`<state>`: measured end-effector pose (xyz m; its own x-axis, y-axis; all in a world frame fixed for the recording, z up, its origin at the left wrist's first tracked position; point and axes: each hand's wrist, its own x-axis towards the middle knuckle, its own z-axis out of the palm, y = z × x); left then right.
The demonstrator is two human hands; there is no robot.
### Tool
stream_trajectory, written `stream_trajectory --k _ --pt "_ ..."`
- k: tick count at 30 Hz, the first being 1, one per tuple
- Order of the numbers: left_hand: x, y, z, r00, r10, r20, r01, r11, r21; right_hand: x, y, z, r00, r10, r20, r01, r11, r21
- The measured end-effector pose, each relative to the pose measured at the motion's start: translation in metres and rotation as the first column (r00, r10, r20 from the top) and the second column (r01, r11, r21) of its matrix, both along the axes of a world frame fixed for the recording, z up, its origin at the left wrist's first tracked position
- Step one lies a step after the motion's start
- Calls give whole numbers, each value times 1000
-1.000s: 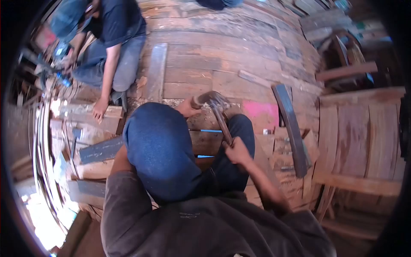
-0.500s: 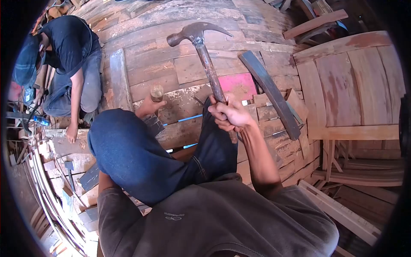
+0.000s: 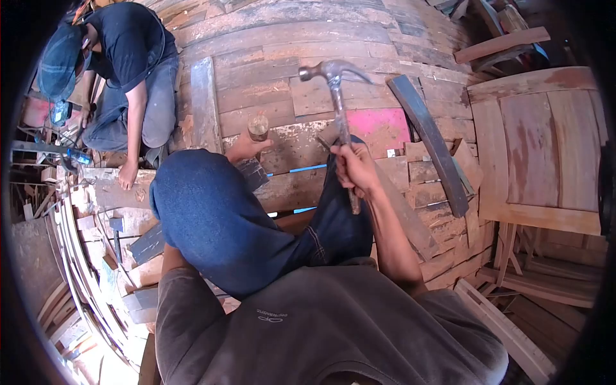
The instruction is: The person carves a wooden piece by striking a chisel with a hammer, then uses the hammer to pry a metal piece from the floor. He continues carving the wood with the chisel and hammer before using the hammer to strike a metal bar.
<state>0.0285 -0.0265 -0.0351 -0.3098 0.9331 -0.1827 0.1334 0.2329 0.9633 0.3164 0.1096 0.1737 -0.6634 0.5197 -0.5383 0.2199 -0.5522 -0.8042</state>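
My right hand [image 3: 356, 168] is closed around the shaft of a claw hammer [image 3: 339, 106]. The worn metal head is raised in front of me, its striking face to the left and claw to the right. My left hand [image 3: 242, 147], beyond my bent knee, grips a thick round wooden handle, which looks like that of a chisel [image 3: 258, 126]. Its lower end is hidden. The handle stands over a worn wooden board [image 3: 292, 144] on the floor, and a dark block [image 3: 252, 174] lies beside that hand. The hammer head is apart from the handle.
A co-worker [image 3: 131, 70] crouches at the left, one hand down on a plank. Another hammer [image 3: 117, 237] lies nearby. To the right are a long dark beam [image 3: 428, 144], a pink sheet [image 3: 382, 126] and a wooden panel [image 3: 539, 147] on legs. Wood strips lie at far left.
The hammer head has come down and looks smaller, farther from the camera. My left hand keeps its hold on the wooden handle. The whole view has shifted slightly.
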Motion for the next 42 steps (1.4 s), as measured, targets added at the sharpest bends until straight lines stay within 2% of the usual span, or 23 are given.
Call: stream_trajectory --k 3,4,7,8,11,14,15,18,21,22,25,27,29,30,31,32,34,35,37,39,40,41,42 --pt "10 -8 9 995 50 81 -55 997 57 6 8 10 1000 -28 4 27 983 184" --pt "10 -5 19 994 54 96 -61 996 71 8 10 17 997 -52 -65 61 985 161" --pt "10 -3 34 999 -13 37 11 998 65 5 21 12 962 12 -272 79 943 322" --pt "9 -2 31 995 -42 91 32 994 102 3 25 14 981 31 -194 32 949 313" --pt "12 -4 42 999 -29 39 25 996 91 -1 19 4 997 -19 -71 38 959 281" --pt "17 -3 53 998 0 69 -4 999 49 -5 10 -15 993 -15 115 -61 774 630" --pt "16 -1 55 998 -12 64 8 999 54 -6 7 -24 995 2 97 -68 731 679" --pt "15 -2 46 997 -21 68 18 999 45 -14 -13 -5 979 98 177 -199 635 747" --pt "16 -3 43 995 -6 99 -3 995 96 -19 -25 -4 945 203 258 -328 594 735" --pt "19 -5 44 975 60 215 -60 998 -9 -22 -28 -6 934 222 280 -357 586 727" --pt "17 -7 50 999 22 47 -24 999 36 -27 -30 -2 909 261 326 -417 561 715" --pt "18 -6 46 1000 12 21 -14 997 77 -28 -21 8 910 264 321 -415 549 726" --pt "13 -5 40 1000 4 28 -6 998 63 -23 0 16 948 240 208 -309 538 784" --pt "12 -5 38 998 0 56 -2 1000 24 -25 4 70 962 171 212 -271 523 808" --pt "12 -5 36 996 -4 88 5 1000 -13 -22 15 92 981 78 180 -194 517 834" --pt "15 -5 43 1000 -10 -12 11 1000 19 -17 31 119 998 48 41 -59 459 886" --pt "20 -5 51 999 24 -37 -21 997 69 -16 55 185 960 -53 -275 277 327 903" --pt "22 -4 53 998 38 -47 -33 995 92 -24 40 230 863 -141 -486 466 593 656" --pt "20 -5 54 1000 -1 -27 2 998 69 -33 37 276 713 -102 -694 676 364 641" --pt "20 -3 57 1000 9 0 -9 997 77 -47 28 289 594 -238 -769 795 26 606" --pt "24 -3 61 999 43 18 -44 995 94 -45 25 276 588 -290 -755 801 77 594" --pt "24 -3 63 996 78 30 -81 990 111 -33 28 243 574 -110 -812 752 463 469" --pt "22 -1 63 998 54 6 -55 996 68 -39 6 191 666 -44 -745 666 485 567"
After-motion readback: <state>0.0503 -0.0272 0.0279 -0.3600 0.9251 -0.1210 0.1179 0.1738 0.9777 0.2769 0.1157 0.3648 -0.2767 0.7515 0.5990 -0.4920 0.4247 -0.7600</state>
